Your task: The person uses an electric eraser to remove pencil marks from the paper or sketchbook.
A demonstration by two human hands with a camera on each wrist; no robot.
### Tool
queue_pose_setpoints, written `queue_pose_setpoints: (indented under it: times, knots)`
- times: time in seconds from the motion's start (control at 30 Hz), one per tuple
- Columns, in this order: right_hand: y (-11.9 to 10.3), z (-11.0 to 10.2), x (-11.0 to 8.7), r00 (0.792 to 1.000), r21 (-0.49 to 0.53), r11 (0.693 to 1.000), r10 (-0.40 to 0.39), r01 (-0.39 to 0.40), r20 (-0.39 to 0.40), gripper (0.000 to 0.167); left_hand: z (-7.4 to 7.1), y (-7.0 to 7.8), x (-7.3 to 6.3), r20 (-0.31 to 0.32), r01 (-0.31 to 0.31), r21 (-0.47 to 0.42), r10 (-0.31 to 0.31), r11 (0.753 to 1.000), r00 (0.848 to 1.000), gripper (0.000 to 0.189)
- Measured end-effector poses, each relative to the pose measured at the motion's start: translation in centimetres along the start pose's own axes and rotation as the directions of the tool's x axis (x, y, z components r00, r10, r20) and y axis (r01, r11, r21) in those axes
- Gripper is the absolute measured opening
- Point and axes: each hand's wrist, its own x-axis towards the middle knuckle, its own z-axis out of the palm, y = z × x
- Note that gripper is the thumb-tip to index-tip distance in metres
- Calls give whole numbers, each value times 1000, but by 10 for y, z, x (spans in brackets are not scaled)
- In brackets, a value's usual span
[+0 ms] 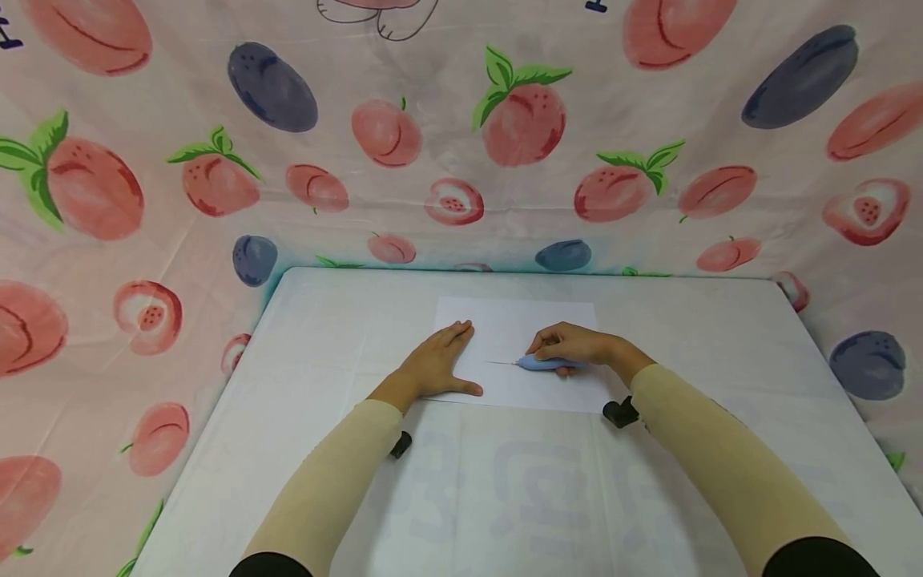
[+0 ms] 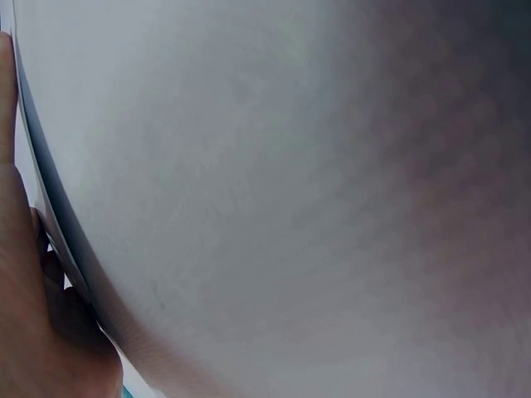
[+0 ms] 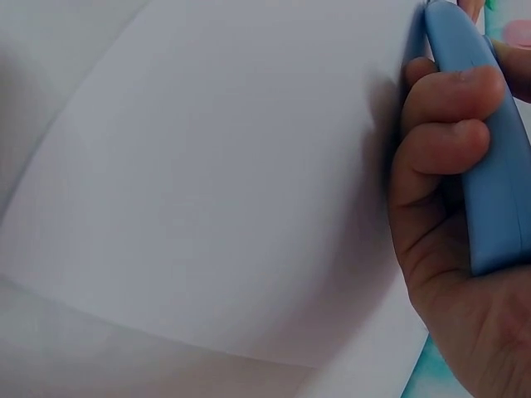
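A white sheet of paper (image 1: 519, 324) lies on the table, a thin dark line (image 1: 497, 362) across its middle. On its left side my left hand (image 1: 436, 365) rests with fingers straight and thumb spread. My right hand (image 1: 577, 346) grips a thick blue pen-shaped tool (image 1: 537, 364), its narrow tip pointing left and meeting the right end of the line. In the right wrist view, curled fingers (image 3: 456, 95) wrap round the blue tool (image 3: 498, 191), whose exact kind I cannot tell. The left wrist view shows part of the left hand (image 2: 33, 307) beside a blurred pale surface.
The white-covered table (image 1: 324, 336) spreads out around the paper, with faint marks showing near its front. Behind and beside it hangs a fruit-printed cloth (image 1: 425, 80). Black wrist devices (image 1: 620, 412) sit below both wrists.
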Motion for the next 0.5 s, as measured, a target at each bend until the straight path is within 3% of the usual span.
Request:
queue_pose_setpoints:
  times: [0.5]
  knots:
    - [0, 0, 2, 1000, -1, 1000, 5, -5, 4, 27, 0, -1, 0, 0, 3, -2, -3, 1000, 1000, 119]
